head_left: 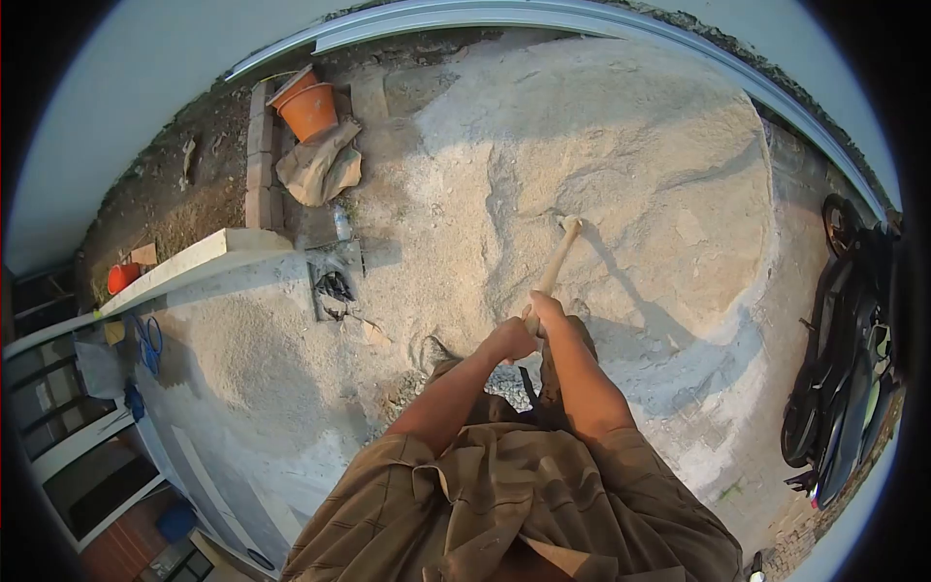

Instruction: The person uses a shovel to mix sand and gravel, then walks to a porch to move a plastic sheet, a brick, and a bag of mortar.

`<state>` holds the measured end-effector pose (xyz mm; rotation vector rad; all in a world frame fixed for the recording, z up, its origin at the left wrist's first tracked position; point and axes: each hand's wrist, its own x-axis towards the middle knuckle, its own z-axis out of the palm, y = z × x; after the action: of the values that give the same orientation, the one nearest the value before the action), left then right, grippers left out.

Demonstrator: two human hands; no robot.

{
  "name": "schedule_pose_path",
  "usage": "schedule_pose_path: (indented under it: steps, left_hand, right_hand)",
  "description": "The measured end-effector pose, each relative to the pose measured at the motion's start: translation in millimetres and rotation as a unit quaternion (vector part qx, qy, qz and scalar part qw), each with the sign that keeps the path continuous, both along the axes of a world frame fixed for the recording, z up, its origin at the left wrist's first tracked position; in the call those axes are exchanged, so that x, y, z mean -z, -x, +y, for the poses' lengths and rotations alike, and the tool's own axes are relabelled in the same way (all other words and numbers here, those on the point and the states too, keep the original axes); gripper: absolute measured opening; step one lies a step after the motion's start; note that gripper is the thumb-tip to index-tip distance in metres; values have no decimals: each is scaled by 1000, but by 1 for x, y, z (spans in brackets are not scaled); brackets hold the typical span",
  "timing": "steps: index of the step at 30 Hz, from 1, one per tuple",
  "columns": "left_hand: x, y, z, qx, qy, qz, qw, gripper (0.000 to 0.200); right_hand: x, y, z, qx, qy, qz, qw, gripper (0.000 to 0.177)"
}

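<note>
Both my hands are closed round the wooden handle of a long tool (pixel 558 262). My left hand (pixel 512 340) grips it lower down, close to my body. Farther up the handle, just ahead and to the right, is my right hand (pixel 546 308). The handle points away from me, and its head (pixel 571 224) rests at the surface of a wide pile of pale sand (pixel 640 165). Part of the head looks sunk in or hidden by the sand, so its shape is unclear. The tool casts a long shadow to the right.
Orange buckets (pixel 308 109) and a crumpled sack (pixel 323 167) lie at the upper left by a brick edge (pixel 260 155). A smaller sand heap (pixel 242 354) is at the left. A motorcycle (pixel 839 349) stands at the far right. A low wall (pixel 208 257) juts in from the left.
</note>
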<state>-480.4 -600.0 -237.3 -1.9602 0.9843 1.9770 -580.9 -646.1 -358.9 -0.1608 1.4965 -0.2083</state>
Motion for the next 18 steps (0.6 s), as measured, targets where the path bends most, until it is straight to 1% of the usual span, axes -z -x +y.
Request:
schedule_pose_path:
  steps: [1, 3, 6, 8, 10, 11, 12, 13, 14, 15, 16, 17, 18]
  left_hand:
    - [-14, 2, -7, -4, 5, -6, 1000, 45]
    - [-45, 14, -18, -13, 14, -8, 1000, 45]
    - [-67, 42, -50, 60, 151, -21, 987, 47]
    - [-79, 52, -66, 50, 178, -24, 983, 44]
    - [-71, 44, -59, 89, 249, -46, 963, 36]
    - [-94, 18, -53, 146, 214, -17, 966, 32]
    - [-119, -10, -45, 199, 178, 15, 964, 29]
    - [-110, -36, -26, 353, 248, 27, 902, 24]
    - [-101, -61, -3, 504, 303, 40, 808, 20]
    - [-110, -93, 25, 374, 255, 38, 891, 20]
    - [-122, -127, 62, 232, 209, 42, 949, 19]
    - [-135, -158, 104, 83, 164, 54, 982, 20]
    - [-156, -189, 143, 51, 176, 40, 982, 21]
  right_hand:
    - [2, 3, -3, -10, -9, -6, 1000, 23]
    - [-34, 17, -13, -32, -26, -10, 999, 24]
    - [-46, 56, -55, -32, -37, -77, 996, 23]
    - [-68, 71, -71, -44, -27, -108, 993, 22]
    - [-87, 62, -72, -21, -33, -146, 989, 22]
    - [-67, 63, -64, -53, 66, -198, 977, 24]
    - [-75, 51, -65, -65, -17, -205, 976, 27]
    - [-29, 46, -60, 6, -36, -210, 977, 23]
    - [-38, 25, -49, 26, -46, -165, 985, 27]
    - [-46, 6, -41, 49, -50, -116, 991, 33]
    - [-33, -7, -33, 65, -62, -95, 991, 35]
    - [-16, -15, -24, 82, -73, -69, 992, 38]
    - [-10, -28, -13, 82, -59, -38, 994, 38]
